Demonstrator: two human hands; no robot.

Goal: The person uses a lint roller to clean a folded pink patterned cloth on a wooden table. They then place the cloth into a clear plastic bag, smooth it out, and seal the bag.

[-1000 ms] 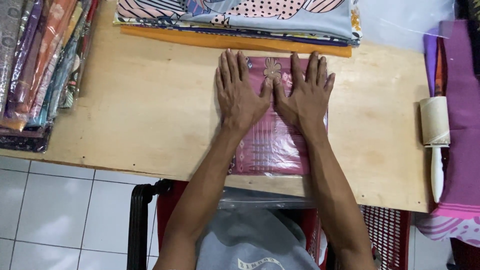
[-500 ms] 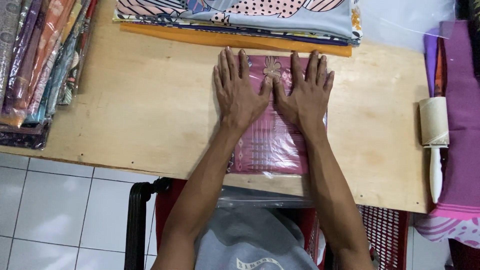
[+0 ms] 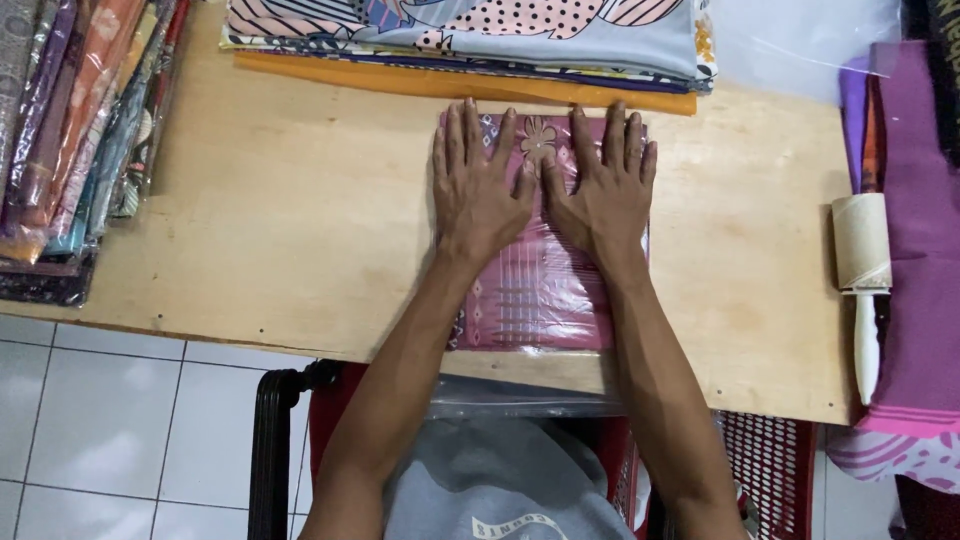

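A folded maroon patterned cloth in a clear plastic wrapper (image 3: 540, 290) lies flat on the wooden table (image 3: 290, 250), near its front edge. My left hand (image 3: 478, 190) presses palm-down on the far left part of the packet, fingers spread. Beside it, my right hand (image 3: 600, 190) lies flat on the far right part, thumbs almost touching. Neither hand grips anything.
Folded printed fabrics (image 3: 470, 30) are stacked along the table's far edge on an orange layer. Wrapped cloth packets (image 3: 70, 130) pile up at the left. A lint roller (image 3: 862, 270) and purple fabric (image 3: 920, 230) lie at the right. A red basket (image 3: 760, 460) stands below.
Both hands stay flat on the packet; they have shifted only very slightly.
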